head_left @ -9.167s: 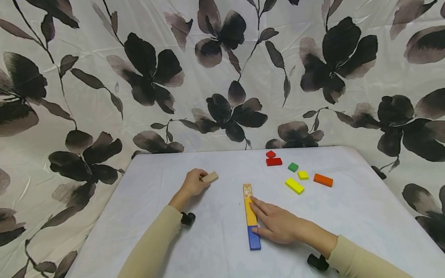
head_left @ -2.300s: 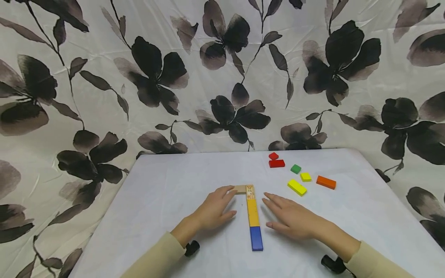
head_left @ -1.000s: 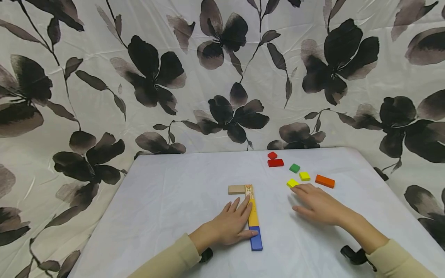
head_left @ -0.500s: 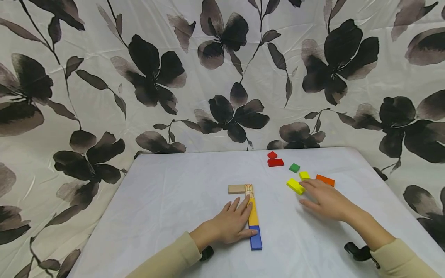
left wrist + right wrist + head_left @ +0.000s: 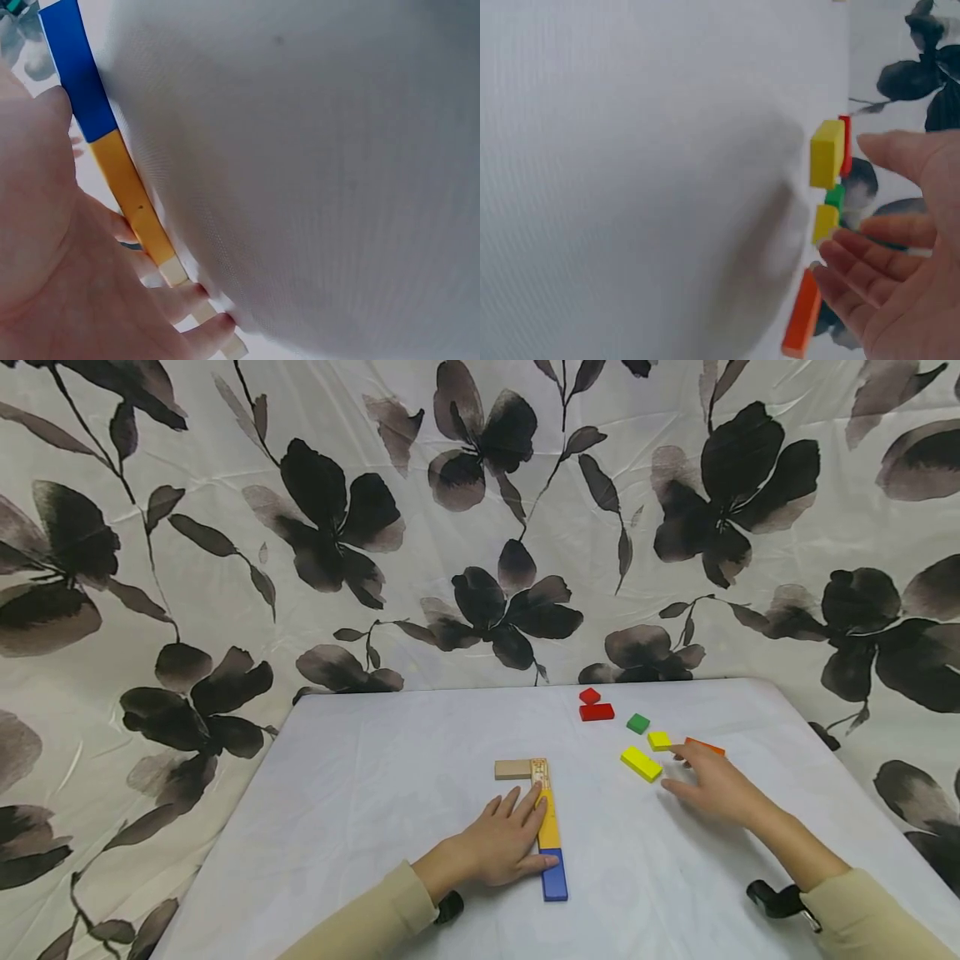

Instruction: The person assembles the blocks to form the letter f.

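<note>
My left hand (image 5: 495,843) rests flat on a straight row of blocks, fingers on the amber block (image 5: 552,831) and thumb on the blue block (image 5: 554,885). A patterned pale block (image 5: 538,770) heads the row at its far end. Sideways from it, to the left, lies a plain tan wooden block (image 5: 512,769). My right hand (image 5: 716,789) hovers over the orange block (image 5: 705,745), partly covering it. Its fingers are loosely bent and apart, holding nothing. The fingertips are right beside the small yellow block (image 5: 659,741), and the long yellow block (image 5: 641,764) lies left of the thumb.
A green block (image 5: 638,723), a red oblong block (image 5: 597,712) and a small red angular block (image 5: 590,696) lie towards the table's back edge. The white-covered table (image 5: 360,777) meets a floral curtain (image 5: 420,543) behind.
The tan block, earlier in my left hand, now lies against the row's far end. My left hand has moved onto the row. My right hand has left it and moved right, past the long yellow block.
</note>
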A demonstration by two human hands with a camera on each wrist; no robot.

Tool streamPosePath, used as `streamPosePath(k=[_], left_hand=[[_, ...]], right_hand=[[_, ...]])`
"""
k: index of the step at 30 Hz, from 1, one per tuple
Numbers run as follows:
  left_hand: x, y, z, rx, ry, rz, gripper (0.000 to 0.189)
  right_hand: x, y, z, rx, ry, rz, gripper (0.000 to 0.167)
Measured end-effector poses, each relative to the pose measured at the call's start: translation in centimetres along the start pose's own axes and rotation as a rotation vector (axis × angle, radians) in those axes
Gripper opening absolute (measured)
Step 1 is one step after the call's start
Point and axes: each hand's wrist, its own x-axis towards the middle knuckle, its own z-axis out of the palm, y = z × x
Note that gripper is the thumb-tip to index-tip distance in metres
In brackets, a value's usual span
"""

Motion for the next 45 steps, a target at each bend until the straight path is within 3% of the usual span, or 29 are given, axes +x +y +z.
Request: streamPosePath(k=[5,12,20,34,45], left_hand=[[-0.1,0.0,0.0,0.004,0.005,0.004,0.09],[0.0,-0.2,0.2,0.007,0.005,0.009,0.09],[0.0,0.0,0.3,0.007,0.0,0.009,0.09],[-0.2,0.3,0.1,0.015,0.006,0.005,0.09],[-0.3,0.4,-0.2,0.017,-0.002,-0.006,0.09]], right_hand=[[0.7,0.2,1.0,0.135,0.026,0.111,0.064],[1.7,-0.2,1.8,0.195,0.028,0.185,0.066],[2.4,-0.8,1.6,0.201,-0.016,0.204,0.065],[2.9,-0.7,1.9,0.19,-0.025,0.25,0.052],[3.0,-0.7,2.0,0.164,-0.022,0.205,0.043]])
